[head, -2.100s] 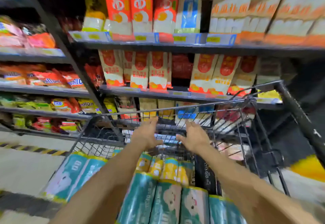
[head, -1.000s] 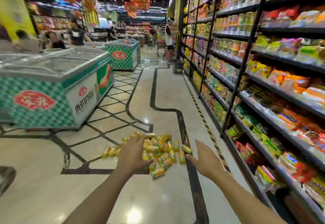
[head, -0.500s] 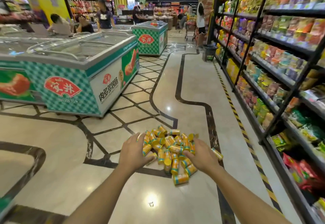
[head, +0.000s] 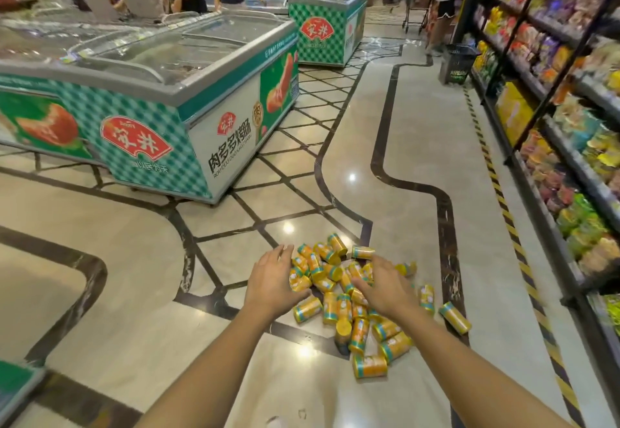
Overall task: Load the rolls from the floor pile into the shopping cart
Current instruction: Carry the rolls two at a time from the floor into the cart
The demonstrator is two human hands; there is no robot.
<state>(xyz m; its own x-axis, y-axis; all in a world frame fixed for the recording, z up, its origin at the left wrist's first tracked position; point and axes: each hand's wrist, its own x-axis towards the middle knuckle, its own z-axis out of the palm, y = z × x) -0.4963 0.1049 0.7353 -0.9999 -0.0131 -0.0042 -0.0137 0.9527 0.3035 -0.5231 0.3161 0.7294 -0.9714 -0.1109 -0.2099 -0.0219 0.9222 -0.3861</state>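
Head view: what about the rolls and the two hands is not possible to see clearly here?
All in the head view.
Grip: the backs of the left hand and right hand hide whether the fingers touch any rolls.
Rolls beneath both hands: covered, so uncountable.
Print on the rolls: too small.
Green object, bottom-left corner: blurred and cut off by the edge.

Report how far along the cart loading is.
Done: cannot tell, the cart is out of view. In hand: nothing yet; left hand and right hand reach open toward the pile of rolls. Left: the pile lying on the floor, including a stray roll off to its right.
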